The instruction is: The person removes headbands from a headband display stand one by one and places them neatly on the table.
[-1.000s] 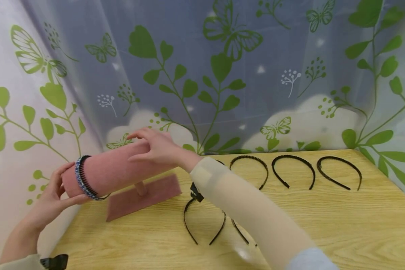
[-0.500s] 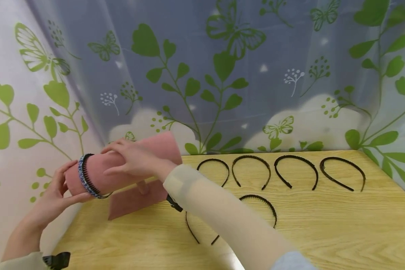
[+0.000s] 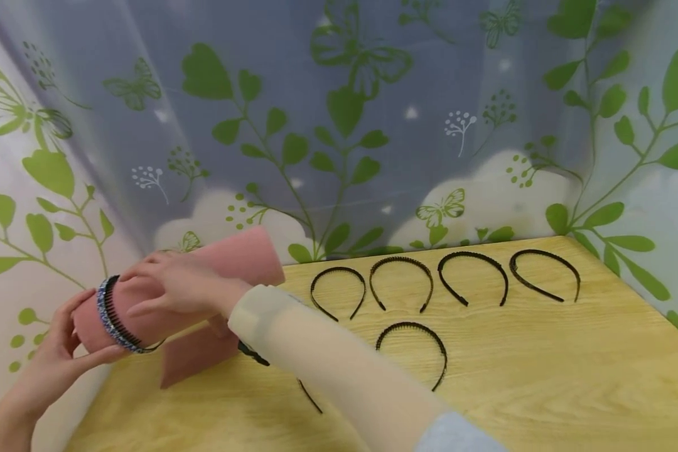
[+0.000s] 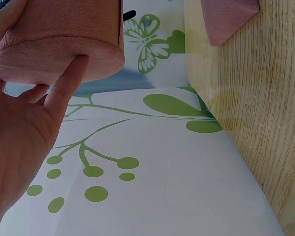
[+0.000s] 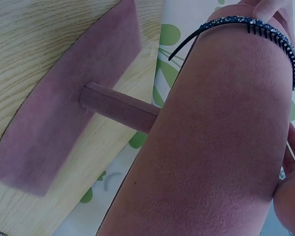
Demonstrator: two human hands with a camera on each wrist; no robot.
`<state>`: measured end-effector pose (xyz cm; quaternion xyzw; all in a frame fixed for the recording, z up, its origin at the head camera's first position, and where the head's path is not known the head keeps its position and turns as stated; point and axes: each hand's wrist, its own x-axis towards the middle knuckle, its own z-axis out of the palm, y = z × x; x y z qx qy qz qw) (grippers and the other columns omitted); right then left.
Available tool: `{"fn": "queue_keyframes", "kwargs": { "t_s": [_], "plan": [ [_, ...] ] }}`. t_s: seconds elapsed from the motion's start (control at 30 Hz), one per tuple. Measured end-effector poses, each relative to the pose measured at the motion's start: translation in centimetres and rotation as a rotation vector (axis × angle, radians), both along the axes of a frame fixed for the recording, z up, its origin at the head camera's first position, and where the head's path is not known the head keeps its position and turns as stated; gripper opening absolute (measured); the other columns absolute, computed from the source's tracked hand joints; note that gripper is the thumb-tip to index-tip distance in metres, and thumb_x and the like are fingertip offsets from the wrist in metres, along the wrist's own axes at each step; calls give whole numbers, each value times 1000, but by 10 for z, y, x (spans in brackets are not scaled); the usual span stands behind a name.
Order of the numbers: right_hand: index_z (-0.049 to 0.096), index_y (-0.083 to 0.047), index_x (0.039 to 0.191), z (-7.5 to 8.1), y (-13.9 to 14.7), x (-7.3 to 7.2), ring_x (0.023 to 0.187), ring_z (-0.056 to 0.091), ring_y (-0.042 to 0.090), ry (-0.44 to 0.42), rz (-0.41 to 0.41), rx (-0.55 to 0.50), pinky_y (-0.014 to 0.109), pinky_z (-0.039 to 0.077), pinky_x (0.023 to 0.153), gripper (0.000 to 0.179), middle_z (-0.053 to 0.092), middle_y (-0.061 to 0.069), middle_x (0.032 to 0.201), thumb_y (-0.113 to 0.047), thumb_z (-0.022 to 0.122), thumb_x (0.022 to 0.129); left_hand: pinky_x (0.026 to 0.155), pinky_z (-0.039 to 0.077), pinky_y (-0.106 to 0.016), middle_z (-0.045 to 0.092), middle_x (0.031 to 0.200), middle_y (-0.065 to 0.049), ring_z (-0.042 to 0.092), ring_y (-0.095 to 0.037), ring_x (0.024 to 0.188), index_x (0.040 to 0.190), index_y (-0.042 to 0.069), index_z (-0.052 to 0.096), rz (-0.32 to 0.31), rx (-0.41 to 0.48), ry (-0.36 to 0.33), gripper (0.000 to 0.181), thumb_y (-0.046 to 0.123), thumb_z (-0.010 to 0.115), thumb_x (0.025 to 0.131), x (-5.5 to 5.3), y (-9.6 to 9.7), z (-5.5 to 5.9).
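Observation:
A pink plush headband stand lies tilted at the left, its roll above a flat base joined by a short post. Near the roll's left end sits a blue glittery headband with black comb teeth, one tip sticking out below. My left hand grips that end; in the left wrist view its thumb presses the round end face. A left finger overlaps the headband in the right wrist view. My right hand rests on top of the roll, fingers spread, just right of the headband.
Several dark headbands lie on the wooden table: a back row ending at the right with one headband, and another headband nearer the front. My right sleeve partly covers one more. A leaf-patterned curtain hangs behind.
My right hand has slid left along the roll, from its right part to close beside the blue headband. The left hand keeps its hold. The head view has shifted slightly.

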<state>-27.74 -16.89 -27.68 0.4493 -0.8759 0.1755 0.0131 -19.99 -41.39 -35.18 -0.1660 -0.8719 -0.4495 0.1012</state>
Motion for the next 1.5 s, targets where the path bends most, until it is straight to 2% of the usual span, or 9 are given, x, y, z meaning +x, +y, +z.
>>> {"fn": "queue_keyframes", "kwargs": {
  "t_s": [0.03, 0.13, 0.5, 0.57, 0.67, 0.93, 1.07, 1.3, 1.5],
  "plan": [
    [47, -40, 141, 0, -3, 1, 128, 30, -3, 12, 4, 9, 13, 19, 104, 56, 39, -19, 138, -58, 60, 89, 71, 47, -13, 29, 136, 9, 41, 8, 108, 155, 31, 14, 7, -8, 0, 97, -14, 65, 85, 2, -1, -1],
    [47, -42, 140, -1, -8, 1, 128, 29, -3, 6, 2, 26, 14, 19, 105, 54, 39, -20, 138, -58, 59, 90, 71, 48, -13, 29, 136, 7, 42, 7, 108, 155, 30, 15, -5, 38, -19, 97, -16, 64, 85, 4, -3, -2],
    [46, -46, 140, 3, -20, -1, 130, 30, -1, 25, -21, 89, 20, 21, 108, 54, 37, -21, 141, -62, 56, 89, 73, 48, -14, 32, 136, 9, 42, 4, 110, 155, 26, 14, -54, 63, -1, 99, -19, 64, 82, 5, 2, 2],
    [45, -46, 140, 4, -23, 1, 130, 30, 0, 24, -13, 99, 20, 22, 108, 55, 37, -21, 142, -62, 55, 89, 72, 48, -14, 33, 135, 9, 43, 3, 110, 155, 25, 15, -57, 79, 0, 99, -20, 64, 82, 9, 0, 3],
    [43, -46, 141, 5, -25, 2, 131, 29, 1, 22, 1, 98, 20, 22, 108, 56, 36, -20, 143, -62, 55, 89, 73, 48, -15, 33, 136, 8, 44, 3, 111, 155, 25, 15, -56, 72, -8, 98, -18, 65, 83, 12, 0, 5],
    [44, -41, 143, 3, -20, 1, 132, 29, 4, 35, 21, 53, 23, 19, 110, 59, 38, -16, 143, -60, 57, 89, 76, 47, -15, 28, 141, 4, 40, 3, 114, 155, 29, 10, -26, 19, -34, 98, -11, 67, 86, 10, 5, 11],
    [43, -42, 143, 2, -21, 3, 133, 29, 4, 36, 27, 46, 25, 18, 111, 59, 37, -17, 143, -61, 57, 88, 75, 47, -15, 27, 141, 6, 39, 4, 113, 155, 28, 10, -22, 16, -28, 98, -11, 67, 85, 9, 6, 10],
    [40, -43, 145, 1, -26, 6, 135, 27, 5, 90, 29, 82, 26, 15, 113, 62, 35, -16, 145, -64, 54, 88, 75, 48, -15, 26, 141, 6, 39, 2, 112, 155, 30, 9, -32, 14, -18, 100, -12, 67, 85, 8, 7, 8],
    [44, -39, 140, 2, -30, 6, 133, 30, 3, 91, 15, 88, 24, 19, 111, 61, 36, -17, 143, -65, 57, 86, 75, 48, -16, 27, 140, 5, 38, 2, 113, 155, 30, 9, -20, 8, -26, 98, -9, 67, 86, 9, 5, 9]
  ]
}}
